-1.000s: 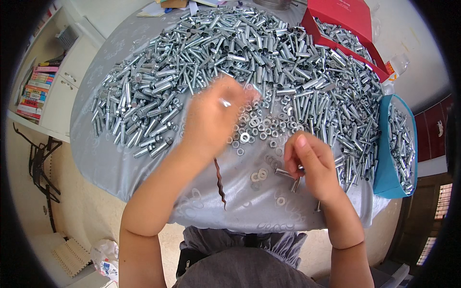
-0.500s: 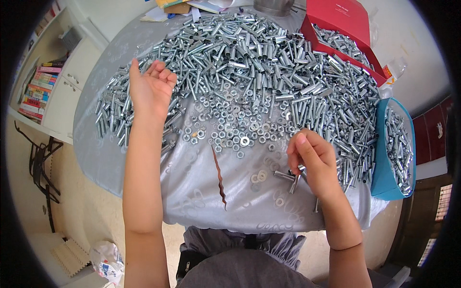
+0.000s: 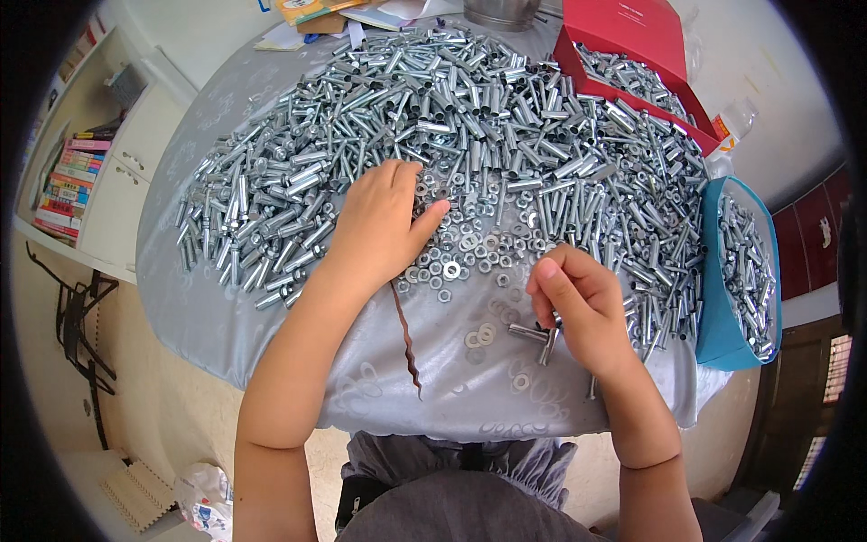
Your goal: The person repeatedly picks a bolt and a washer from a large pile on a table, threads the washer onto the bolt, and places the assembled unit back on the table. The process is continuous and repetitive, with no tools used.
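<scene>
"Head view: does any writing show?"

"Small pale print on the open red box, across its raised lid, plus lettering on the book spines at far left."

"How do the metal parts lie?"

"Two short metal cylinders are on the worktop just below the right hand. One lies nearly crosswise; the other's long axis runs steeply, upper end toward the fingers. Loose nuts lie between the hands, nearer the person than the big metal pile."

"And the hands?"

"The right is half curled, thumb beside bent fingers; whether it grips a part, I can't tell. The left hand is palm down by the nuts, thumb spread from the fingers. Its underside is hidden, so I can't tell if it holds anything."
</scene>
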